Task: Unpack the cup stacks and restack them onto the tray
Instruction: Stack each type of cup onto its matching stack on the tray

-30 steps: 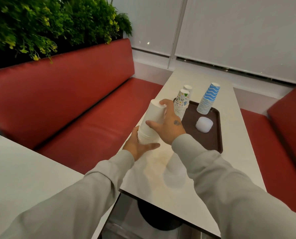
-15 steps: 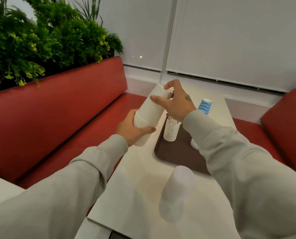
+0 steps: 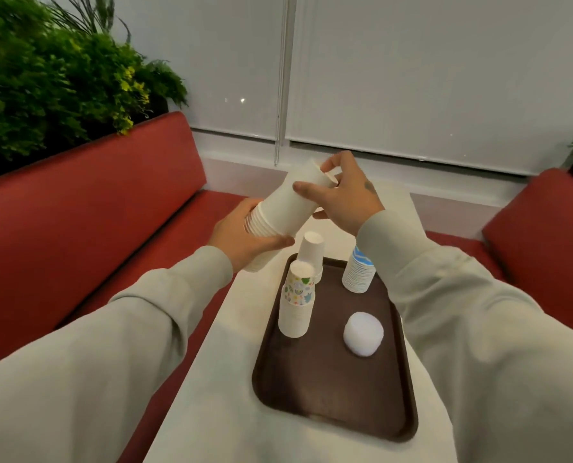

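A tilted stack of plain white paper cups (image 3: 285, 208) hangs in the air above the far left corner of the brown tray (image 3: 331, 389). My left hand (image 3: 245, 238) grips its lower, rim end. My right hand (image 3: 341, 192) pinches the top cup at the upper end. On the tray stand a patterned cup stack (image 3: 296, 299), a plain white stack (image 3: 311, 252) behind it, a blue-wave stack (image 3: 358, 274) partly hidden by my right sleeve, and a low frosted white stack (image 3: 363, 334).
The tray lies on a white table (image 3: 231, 329) that runs toward the window blinds (image 3: 412, 78). Red benches (image 3: 94, 222) flank the table on both sides. A green plant wall (image 3: 51, 81) stands behind the left bench.
The view has moved forward over the table, so the tray now lies below my arms. Both hands lifted the white stack higher, and my right fingers shifted to the top cup's end.
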`<action>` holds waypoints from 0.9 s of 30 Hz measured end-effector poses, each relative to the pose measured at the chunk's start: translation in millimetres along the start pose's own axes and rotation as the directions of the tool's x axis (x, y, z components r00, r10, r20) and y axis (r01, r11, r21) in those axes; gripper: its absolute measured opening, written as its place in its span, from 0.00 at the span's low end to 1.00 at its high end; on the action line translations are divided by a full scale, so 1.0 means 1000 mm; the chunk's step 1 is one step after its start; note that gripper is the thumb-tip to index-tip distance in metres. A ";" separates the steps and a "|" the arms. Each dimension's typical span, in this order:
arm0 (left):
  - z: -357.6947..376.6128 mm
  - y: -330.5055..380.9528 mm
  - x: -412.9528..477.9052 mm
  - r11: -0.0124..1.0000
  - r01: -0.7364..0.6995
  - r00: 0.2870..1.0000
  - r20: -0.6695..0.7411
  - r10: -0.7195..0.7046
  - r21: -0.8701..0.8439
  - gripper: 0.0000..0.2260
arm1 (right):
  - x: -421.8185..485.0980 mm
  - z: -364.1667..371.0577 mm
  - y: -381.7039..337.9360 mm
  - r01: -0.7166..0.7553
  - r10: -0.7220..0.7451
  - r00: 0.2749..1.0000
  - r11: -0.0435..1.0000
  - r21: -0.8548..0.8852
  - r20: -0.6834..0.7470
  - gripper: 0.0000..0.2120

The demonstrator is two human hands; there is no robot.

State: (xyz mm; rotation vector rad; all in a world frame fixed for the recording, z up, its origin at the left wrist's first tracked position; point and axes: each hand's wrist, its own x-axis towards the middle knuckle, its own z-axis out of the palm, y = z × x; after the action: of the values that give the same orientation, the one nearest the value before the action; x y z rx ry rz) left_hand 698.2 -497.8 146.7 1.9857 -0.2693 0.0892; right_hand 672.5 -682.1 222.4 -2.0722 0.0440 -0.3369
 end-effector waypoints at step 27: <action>0.050 -0.098 0.123 0.957 0.249 0.967 0.006 -0.253 0.150 0.30 | 0.135 -0.018 0.108 -0.168 0.185 0.969 0.979 0.113 -0.166 0.24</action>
State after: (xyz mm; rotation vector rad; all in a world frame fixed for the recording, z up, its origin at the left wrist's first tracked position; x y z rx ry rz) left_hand 836.8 -522.9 61.3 2.1533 -0.0243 -0.0814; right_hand 809.0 -774.5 167.9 -1.9207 0.3111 -0.4033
